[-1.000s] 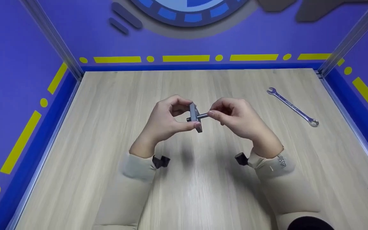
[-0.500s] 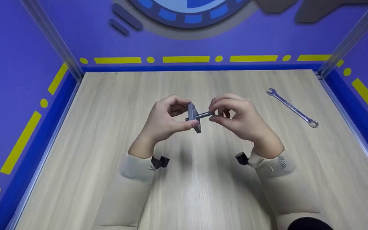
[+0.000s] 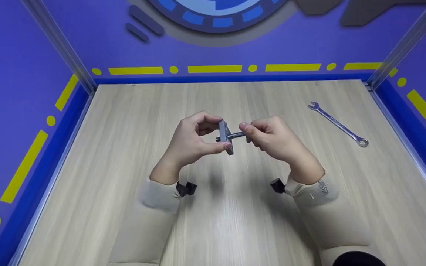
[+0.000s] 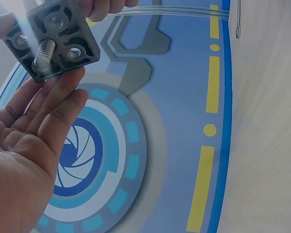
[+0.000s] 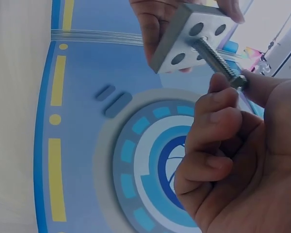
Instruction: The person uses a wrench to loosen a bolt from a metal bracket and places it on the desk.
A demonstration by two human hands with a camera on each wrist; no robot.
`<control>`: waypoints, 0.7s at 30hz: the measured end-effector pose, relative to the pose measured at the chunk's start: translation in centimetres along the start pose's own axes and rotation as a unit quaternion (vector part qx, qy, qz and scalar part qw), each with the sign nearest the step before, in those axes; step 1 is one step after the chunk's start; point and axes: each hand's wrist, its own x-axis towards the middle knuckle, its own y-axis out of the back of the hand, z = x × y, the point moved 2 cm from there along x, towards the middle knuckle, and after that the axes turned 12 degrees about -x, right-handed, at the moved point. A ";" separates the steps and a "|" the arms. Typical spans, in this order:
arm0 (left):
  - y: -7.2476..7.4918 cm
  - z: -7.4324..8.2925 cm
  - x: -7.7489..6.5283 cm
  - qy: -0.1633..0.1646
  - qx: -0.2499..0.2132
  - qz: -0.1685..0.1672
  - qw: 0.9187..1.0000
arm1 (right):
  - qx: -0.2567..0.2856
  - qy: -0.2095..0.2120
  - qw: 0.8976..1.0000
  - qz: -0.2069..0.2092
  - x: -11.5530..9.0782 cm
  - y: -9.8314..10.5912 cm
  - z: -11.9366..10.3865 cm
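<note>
Your left hand [image 3: 188, 143] pinches the square block [image 3: 223, 130] by its edges, between thumb and fingers, above the table [image 3: 124, 118]. The bolt [image 3: 237, 135] runs through the block, its tip poking out on your left palm's side. Your right hand [image 3: 276, 137] pinches the bolt at its head end, well apart from the wrench [image 3: 338, 125].
</note>
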 end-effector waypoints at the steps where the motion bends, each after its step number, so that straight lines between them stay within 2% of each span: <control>1: 0.0 0.0 0.0 -0.001 0.000 0.000 1.000 | -0.007 0.009 1.000 0.005 0.0 0.1 0.0; 5: 0.2 0.2 0.0 -0.004 0.003 0.002 1.000 | -0.008 0.054 0.998 0.034 -0.1 0.3 -0.1; 8: 0.4 0.3 -0.1 -0.007 0.005 0.007 1.000 | 0.000 0.107 0.992 0.059 -0.3 0.5 -0.2; 12: 0.6 0.3 0.0 -0.006 0.003 0.012 1.000 | 0.001 0.194 0.976 0.098 -0.3 0.6 -0.2; 15: 0.6 0.3 0.0 -0.002 -0.003 0.013 1.000 | 0.003 0.232 0.966 0.116 -0.2 0.5 -0.1; 18: 0.6 0.3 0.0 -0.001 -0.003 0.015 1.000 | -0.007 0.223 0.968 0.117 -0.2 0.6 -0.2; 21: 0.6 0.3 0.0 -0.002 0.001 0.020 1.000 | -0.017 0.162 0.981 0.102 -0.2 0.6 -0.1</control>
